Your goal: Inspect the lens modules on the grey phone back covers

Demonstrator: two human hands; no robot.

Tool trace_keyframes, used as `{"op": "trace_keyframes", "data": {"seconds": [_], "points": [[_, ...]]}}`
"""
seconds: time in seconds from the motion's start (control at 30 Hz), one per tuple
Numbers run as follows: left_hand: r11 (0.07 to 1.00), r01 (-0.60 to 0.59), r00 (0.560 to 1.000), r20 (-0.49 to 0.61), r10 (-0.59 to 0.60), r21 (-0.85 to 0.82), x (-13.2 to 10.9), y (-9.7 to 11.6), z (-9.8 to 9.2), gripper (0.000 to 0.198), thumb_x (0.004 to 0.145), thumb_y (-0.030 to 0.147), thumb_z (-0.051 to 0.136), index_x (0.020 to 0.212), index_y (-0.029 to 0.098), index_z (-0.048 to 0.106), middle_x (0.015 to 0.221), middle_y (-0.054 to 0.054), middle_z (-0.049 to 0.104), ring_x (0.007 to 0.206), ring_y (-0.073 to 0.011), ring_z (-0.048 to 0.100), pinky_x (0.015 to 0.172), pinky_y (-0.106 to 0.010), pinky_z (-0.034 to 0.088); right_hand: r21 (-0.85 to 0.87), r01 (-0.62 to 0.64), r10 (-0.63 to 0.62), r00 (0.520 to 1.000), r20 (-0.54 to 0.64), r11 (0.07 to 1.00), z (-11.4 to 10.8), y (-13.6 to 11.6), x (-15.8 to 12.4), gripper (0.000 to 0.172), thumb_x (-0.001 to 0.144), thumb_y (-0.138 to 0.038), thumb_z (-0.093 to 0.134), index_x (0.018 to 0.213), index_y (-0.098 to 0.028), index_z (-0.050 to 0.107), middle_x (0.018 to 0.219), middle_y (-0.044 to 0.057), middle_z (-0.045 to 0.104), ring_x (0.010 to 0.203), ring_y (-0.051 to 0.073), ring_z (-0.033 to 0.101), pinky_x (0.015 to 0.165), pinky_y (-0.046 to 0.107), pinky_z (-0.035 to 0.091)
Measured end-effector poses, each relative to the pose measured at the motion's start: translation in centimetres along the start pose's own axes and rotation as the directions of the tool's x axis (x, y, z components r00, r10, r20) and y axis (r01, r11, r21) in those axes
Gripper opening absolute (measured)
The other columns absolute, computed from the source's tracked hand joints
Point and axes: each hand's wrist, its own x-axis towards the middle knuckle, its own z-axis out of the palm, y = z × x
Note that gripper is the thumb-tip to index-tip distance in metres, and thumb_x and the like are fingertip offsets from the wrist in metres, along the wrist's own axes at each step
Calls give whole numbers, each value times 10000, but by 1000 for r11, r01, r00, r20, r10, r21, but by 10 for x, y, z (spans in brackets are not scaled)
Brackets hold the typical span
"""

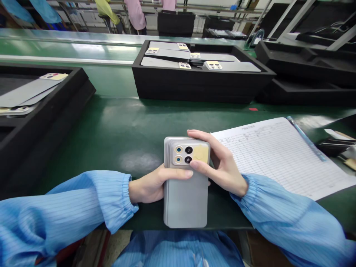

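Note:
A stack of grey phone back covers is held upright-facing above the front edge of the green bench. The top cover has a camera block with several lens rings and a pale yellow film beside them. My left hand grips the stack from the left, its thumb lying across the top cover below the camera block. From the right, my right hand wraps the upper corner, with its thumb at the lower lens and its fingers over the top edge. Most of my left fingers are hidden behind the stack.
A black tray of similar covers stands ahead, another black tray with covers at left. Further black trays are stacked at right. A printed form with a blue pen lies right. People stand across the green bench.

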Motion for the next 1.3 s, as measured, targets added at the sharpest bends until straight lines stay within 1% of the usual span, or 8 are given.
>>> {"op": "trace_keyframes", "data": {"seconds": [0.3, 0.47, 0.6, 0.83, 1.0, 1.1, 1.2, 1.3], "points": [[982, -14, 998, -68, 2, -187, 1, 3, -2, 376, 789, 373, 506, 1030, 100, 600, 846, -116, 703, 803, -209, 646, 804, -339, 447, -75, -24, 23, 1000, -9, 997, 0, 7, 5, 407, 815, -329, 567, 1193, -221, 460, 1208, 70, 472, 1115, 214, 465, 936, 351, 390], [981, -26, 972, -233, -20, -190, 1, 2, 1, 354, 762, 328, 526, 1028, 103, 586, 794, -92, 704, 760, -203, 643, 793, -339, 452, -84, 3, -5, 1000, -23, 996, -2, 10, 8, 347, 826, -313, 558, 1155, -229, 487, 1165, 61, 504, 1063, 208, 494, 882, 338, 417], [987, -51, 961, -276, 8, -149, -2, 1, 6, 378, 762, 294, 562, 1103, 132, 543, 819, -69, 705, 781, -196, 645, 794, -332, 457, -85, 67, -73, 995, -70, 994, -2, 8, 8, 270, 821, -290, 560, 1076, -206, 534, 1103, 71, 525, 1038, 215, 504, 883, 346, 415], [983, -44, 981, -194, 8, -181, -2, -1, -1, 428, 721, 229, 547, 1128, 94, 544, 844, -101, 709, 813, -229, 647, 807, -350, 437, 151, -8, 40, 977, -209, 988, -4, 8, 4, 233, 810, -291, 566, 1018, -228, 482, 932, 41, 582, 845, 197, 584, 735, 327, 486], [981, -35, 987, -162, 3, -191, -2, -3, -7, 429, 686, 216, 518, 1099, 115, 572, 893, -92, 703, 825, -234, 639, 813, -376, 426, 379, -86, 237, 898, -371, 921, -22, 2, 10, 268, 820, -266, 523, 1058, -277, 402, 874, 16, 624, 682, 189, 637, 562, 304, 511], [984, -46, 996, -78, 33, -174, -2, -4, -6, 406, 682, 219, 515, 1064, 109, 595, 965, -94, 686, 871, -235, 624, 828, -381, 419, 343, -145, 278, 883, -377, 928, -32, 0, 14, 354, 811, -244, 507, 1143, -318, 411, 889, 3, 642, 620, 187, 638, 515, 314, 502], [989, -60, 998, -37, 56, -136, -2, -5, -6, 377, 676, 217, 512, 1010, 82, 623, 957, -108, 686, 873, -232, 621, 832, -366, 419, 234, -189, 265, 894, -360, 954, -37, 2, 16, 203, 791, -231, 500, 945, -258, 629, 905, 11, 663, 735, 216, 638, 574, 327, 495], [992, -90, 996, -10, 89, -86, -2, -7, -7, 365, 678, 208, 508, 999, 86, 631, 970, -120, 680, 866, -235, 622, 811, -359, 428, 163, -167, 220, 891, -398, 972, -39, 9, 17, 205, 766, -200, 506, 787, -237, 707, 891, 12, 687, 888, 247, 608, 701, 352, 474]]}}
